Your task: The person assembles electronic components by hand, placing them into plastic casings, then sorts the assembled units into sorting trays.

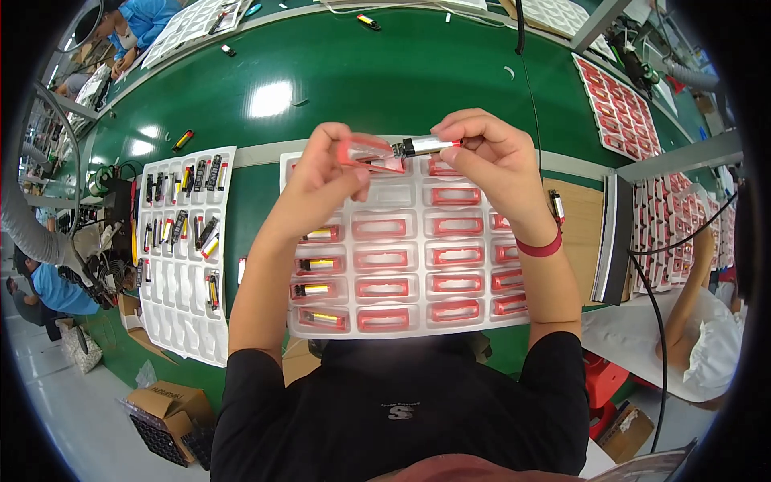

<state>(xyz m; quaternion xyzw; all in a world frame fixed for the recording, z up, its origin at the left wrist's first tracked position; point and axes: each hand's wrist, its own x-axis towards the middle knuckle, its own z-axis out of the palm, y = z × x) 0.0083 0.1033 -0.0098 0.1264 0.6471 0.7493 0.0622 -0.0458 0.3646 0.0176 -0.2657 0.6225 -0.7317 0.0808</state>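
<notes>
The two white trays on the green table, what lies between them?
In the head view, bare green table separates the left tray from the middle tray, apart from one small lighter insert lying by the left tray's edge.

A compartment tray (405,265) lies at the near edge of the table (353,72), just before the person. Filled casings sit in its left column; frames fill the other compartments. Above its far edge, the left hand (325,173) holds a frame (371,153) and the right hand (490,157) holds a cylinder part (424,146), their ends meeting. A second tray (186,249) lies to the left, with parts in its far half. A third tray (617,108) lies toward the table's far right corner.
</notes>
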